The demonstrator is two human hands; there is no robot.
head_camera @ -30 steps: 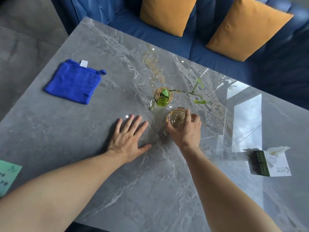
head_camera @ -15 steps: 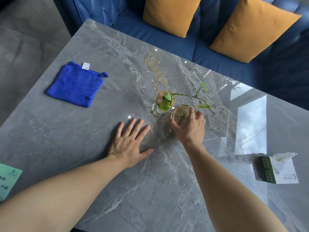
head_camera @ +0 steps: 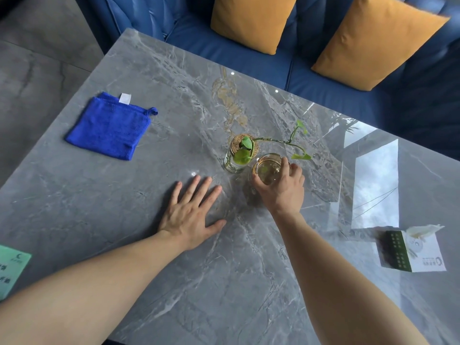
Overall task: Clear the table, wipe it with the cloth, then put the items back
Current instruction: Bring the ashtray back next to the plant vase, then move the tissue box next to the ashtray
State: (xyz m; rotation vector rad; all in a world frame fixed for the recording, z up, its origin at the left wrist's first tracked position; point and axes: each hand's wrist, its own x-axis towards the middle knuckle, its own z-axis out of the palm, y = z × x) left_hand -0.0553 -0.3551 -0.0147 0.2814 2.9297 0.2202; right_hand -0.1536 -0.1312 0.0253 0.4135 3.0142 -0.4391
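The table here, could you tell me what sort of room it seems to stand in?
Probably a living room or lounge: a grey marble-look table stands against a blue sofa with orange cushions, and holds a small plant in a glass jar.

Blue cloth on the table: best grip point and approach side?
Pinch the blue cloth at its near right corner, coming from above with the left hand, which rests flat and free on the table. It lies folded flat, so only an edge offers purchase. The hanging loop at its far right corner is an alternative.
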